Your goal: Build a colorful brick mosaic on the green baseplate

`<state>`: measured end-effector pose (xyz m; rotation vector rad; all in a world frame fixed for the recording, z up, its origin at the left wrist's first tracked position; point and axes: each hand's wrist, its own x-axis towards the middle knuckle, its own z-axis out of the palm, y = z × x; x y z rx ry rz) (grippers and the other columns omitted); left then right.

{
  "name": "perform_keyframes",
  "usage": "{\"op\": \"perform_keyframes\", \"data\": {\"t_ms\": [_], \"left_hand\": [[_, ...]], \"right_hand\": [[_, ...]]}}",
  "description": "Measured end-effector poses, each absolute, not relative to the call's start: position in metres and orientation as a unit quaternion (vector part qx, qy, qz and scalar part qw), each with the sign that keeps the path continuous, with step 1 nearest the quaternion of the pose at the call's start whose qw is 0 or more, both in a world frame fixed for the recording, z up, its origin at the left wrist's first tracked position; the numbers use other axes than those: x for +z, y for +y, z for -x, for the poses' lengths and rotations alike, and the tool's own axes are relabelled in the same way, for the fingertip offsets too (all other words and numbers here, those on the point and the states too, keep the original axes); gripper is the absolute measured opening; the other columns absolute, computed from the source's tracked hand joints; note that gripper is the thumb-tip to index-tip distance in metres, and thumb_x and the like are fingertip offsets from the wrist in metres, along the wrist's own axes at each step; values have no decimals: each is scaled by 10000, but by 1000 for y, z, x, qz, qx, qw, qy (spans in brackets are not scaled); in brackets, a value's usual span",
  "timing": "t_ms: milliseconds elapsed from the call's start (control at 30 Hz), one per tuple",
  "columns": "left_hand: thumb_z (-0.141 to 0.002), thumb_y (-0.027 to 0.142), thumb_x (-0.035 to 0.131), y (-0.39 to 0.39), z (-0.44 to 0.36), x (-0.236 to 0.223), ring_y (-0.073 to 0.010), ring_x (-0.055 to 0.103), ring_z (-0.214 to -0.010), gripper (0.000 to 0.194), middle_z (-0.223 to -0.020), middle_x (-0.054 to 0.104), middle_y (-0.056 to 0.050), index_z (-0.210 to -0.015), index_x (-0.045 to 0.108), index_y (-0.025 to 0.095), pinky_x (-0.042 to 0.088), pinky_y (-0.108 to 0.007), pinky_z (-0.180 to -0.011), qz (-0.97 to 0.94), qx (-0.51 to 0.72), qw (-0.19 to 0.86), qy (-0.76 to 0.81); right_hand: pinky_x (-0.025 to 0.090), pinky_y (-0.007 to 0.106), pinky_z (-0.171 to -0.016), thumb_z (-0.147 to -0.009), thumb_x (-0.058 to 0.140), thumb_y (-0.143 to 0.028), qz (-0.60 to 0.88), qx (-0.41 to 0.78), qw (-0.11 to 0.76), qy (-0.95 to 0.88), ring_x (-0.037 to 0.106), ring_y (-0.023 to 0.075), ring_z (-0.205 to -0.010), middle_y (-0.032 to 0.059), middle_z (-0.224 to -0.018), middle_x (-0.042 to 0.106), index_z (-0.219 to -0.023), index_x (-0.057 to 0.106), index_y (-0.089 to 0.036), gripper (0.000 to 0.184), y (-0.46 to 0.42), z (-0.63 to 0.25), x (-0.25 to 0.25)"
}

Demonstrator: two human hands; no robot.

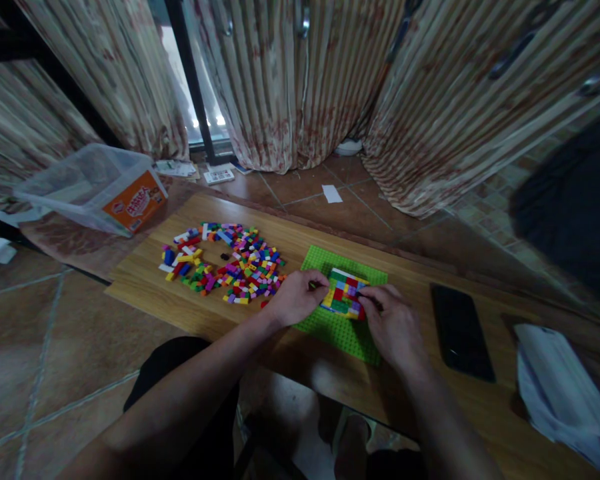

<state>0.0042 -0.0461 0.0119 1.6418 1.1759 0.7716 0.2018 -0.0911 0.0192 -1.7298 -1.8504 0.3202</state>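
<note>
A multicoloured block of toy bricks [344, 293] sits on a bright green studded baseplate [347, 341] on the wooden bench. My left hand [299, 297] is at the block's left edge, thumb and fingers curled together; what lies between the fingertips is hidden. From the right, my right hand [393, 323] reaches over the block's right side, and its thumb and forefinger pinch what looks like a small dark brick. Left of the baseplate, many loose toy bricks [253, 263] in mixed colours are spread out in a rough ring.
A black phone [463, 330] lies right of the baseplate, with a white plastic packet [563, 387] beyond it. At the far left stands a clear plastic bin [90, 190] with an orange label. Striped curtains [300, 87] hang behind the wooden bench [150, 267].
</note>
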Motion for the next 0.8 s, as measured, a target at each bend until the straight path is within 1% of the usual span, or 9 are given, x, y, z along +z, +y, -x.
{"op": "perform_keyframes", "data": {"t_ms": [333,600,800], "left_hand": [[-826,175,559,-49,-3,14,-110,522,-626,148,-689,633,9,-821,705,148,394,-206,-597,-681,309,462,476],[-829,164,544,-49,-3,14,-115,551,-645,171,-736,670,-1,-846,713,145,414,-211,-616,-692,302,456,472],[-835,160,543,-50,-3,15,-110,552,-654,169,-720,657,10,-847,711,148,425,-205,-636,-698,300,446,473]], "right_hand": [[462,338,-663,-885,424,-234,652,42,225,-723,585,197,-688,83,-826,627,-835,702,-168,290,-86,-198,20],[448,316,-643,-891,403,-203,645,17,212,-734,566,186,-673,73,-790,619,-801,692,-182,303,-87,-198,19],[427,296,-609,-887,420,-192,644,5,201,-738,555,172,-648,65,-784,611,-806,693,-174,285,-86,-199,18]]}}
